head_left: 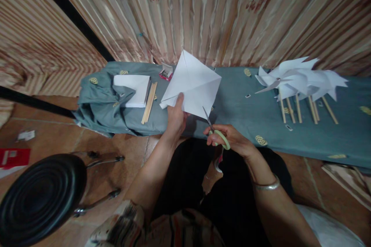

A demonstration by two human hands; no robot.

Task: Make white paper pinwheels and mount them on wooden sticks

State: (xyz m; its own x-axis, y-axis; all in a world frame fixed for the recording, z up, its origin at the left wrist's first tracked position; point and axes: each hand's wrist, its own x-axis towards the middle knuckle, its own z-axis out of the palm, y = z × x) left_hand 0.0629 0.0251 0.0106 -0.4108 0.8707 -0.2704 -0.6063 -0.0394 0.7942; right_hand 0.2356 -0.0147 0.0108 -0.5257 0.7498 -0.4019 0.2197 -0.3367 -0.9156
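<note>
A square sheet of white paper (195, 79) with diagonal creases is held up over the cloth-covered bench by my left hand (176, 117), thumb on top at its near edge. A slit runs in from the paper's left corner. My right hand (228, 137) grips scissors (222, 139) with pale green handles. Their blades point up at the paper's near corner, one blade lying over the sheet. Left of the paper is a bundle of thin wooden sticks (149, 103), beside a stack of white paper (140, 90). Behind it stands a small open red box (166, 72), its contents too small to name.
Several white paper pinwheels (301, 79) on sticks lie at the right of the grey-green cloth (232, 102). A pleated curtain (203, 15) hangs behind the bench. On the tiled floor at left stand a round black stool (43, 197) and a red packet (14, 158).
</note>
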